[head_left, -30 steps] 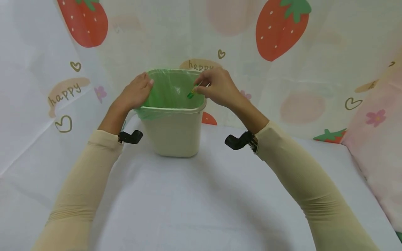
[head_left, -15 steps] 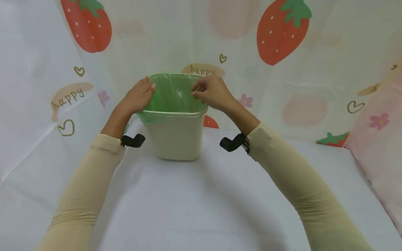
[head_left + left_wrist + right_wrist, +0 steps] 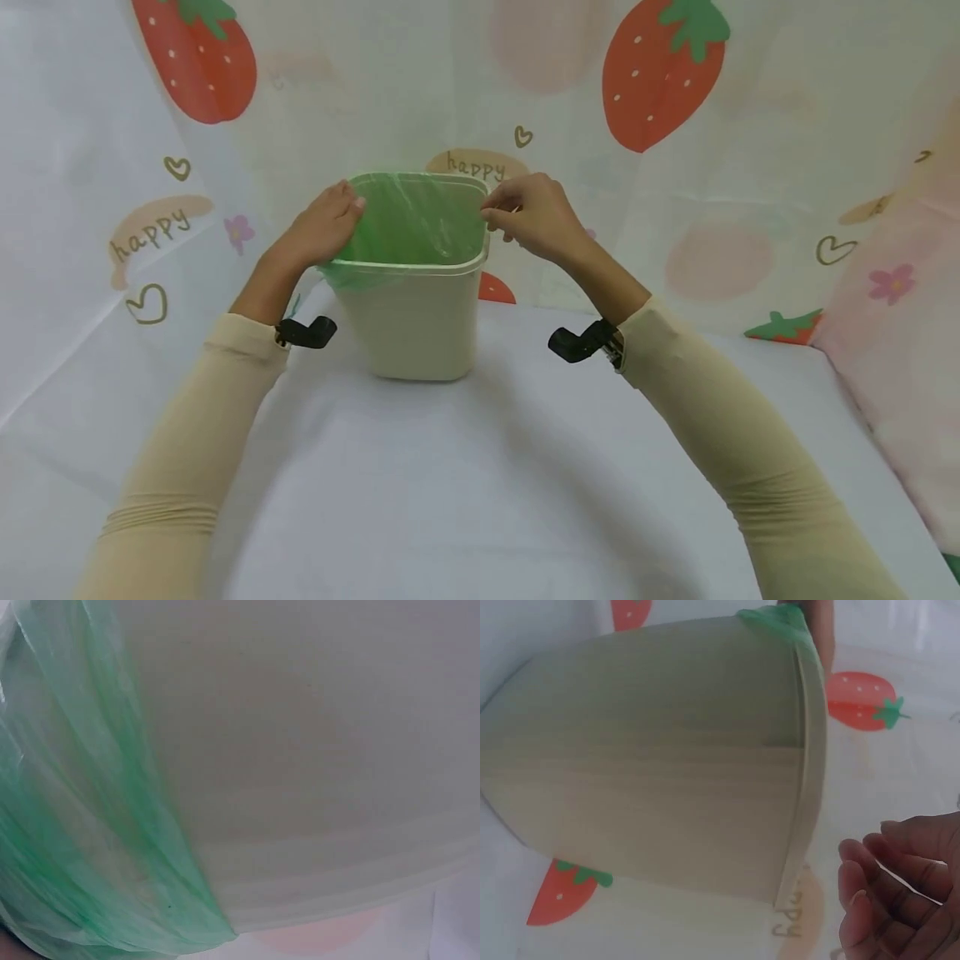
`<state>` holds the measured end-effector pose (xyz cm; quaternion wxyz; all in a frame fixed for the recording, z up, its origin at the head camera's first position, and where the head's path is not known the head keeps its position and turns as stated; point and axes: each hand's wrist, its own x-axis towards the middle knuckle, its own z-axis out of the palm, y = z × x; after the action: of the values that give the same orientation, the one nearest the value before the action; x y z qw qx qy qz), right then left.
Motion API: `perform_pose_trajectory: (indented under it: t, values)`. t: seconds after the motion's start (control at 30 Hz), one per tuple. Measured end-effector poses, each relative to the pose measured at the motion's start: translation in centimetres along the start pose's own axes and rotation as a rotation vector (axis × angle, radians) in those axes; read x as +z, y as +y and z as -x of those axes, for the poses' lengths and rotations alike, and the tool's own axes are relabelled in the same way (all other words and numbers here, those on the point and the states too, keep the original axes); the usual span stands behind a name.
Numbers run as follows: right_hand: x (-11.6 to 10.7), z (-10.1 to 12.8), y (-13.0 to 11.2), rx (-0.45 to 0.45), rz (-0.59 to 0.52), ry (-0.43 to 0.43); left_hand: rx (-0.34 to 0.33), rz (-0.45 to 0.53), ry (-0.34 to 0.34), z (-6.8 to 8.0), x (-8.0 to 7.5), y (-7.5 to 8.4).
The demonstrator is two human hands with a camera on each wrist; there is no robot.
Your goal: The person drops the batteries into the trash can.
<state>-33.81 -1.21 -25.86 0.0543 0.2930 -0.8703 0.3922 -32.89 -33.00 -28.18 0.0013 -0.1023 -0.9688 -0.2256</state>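
A cream trash can [image 3: 405,325] stands upright, lined with a green plastic bag [image 3: 412,217] whose edge folds over the rim at the left. My left hand [image 3: 322,225] holds the can's left rim over the bag, its thumb on the inner side. Creased folds of the bag [image 3: 97,802] hang down the can's outer wall in the left wrist view. At the right rim is my right hand [image 3: 536,217]. In the right wrist view its fingers [image 3: 855,874] are loosely bent beside the rim, apart from it, with nothing seen between them. The can's bottom inside is hidden.
The can stands on a white-covered table [image 3: 450,483]. Behind it hangs a cloth backdrop [image 3: 360,100] printed with strawberries and hearts; a pink patterned panel [image 3: 900,375] stands at the right. Both wrists wear black cameras.
The right hand held a small green-yellow item over the can a second ago; that item is now out of sight. The right hand has drawn back rightward to the rim. The left hand stays put.
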Motion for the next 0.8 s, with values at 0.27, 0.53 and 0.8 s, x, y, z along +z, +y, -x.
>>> perform_pose_trajectory:
  t: [0.27, 0.53, 0.8]
  values:
    - [-2.9, 2.2, 2.1, 0.047, 0.013, 0.045, 0.042, 0.051, -0.044, -0.8, -0.5, -1.2]
    - [-5.5, 4.0, 4.4, 0.102, 0.073, 0.079, 0.070, 0.122, -0.080, -0.9, -1.1, -1.9]
    - [-7.9, 5.8, 5.6, 0.137, 0.135, 0.088, -0.025, 0.084, -0.082, 0.0, -2.3, -2.3]
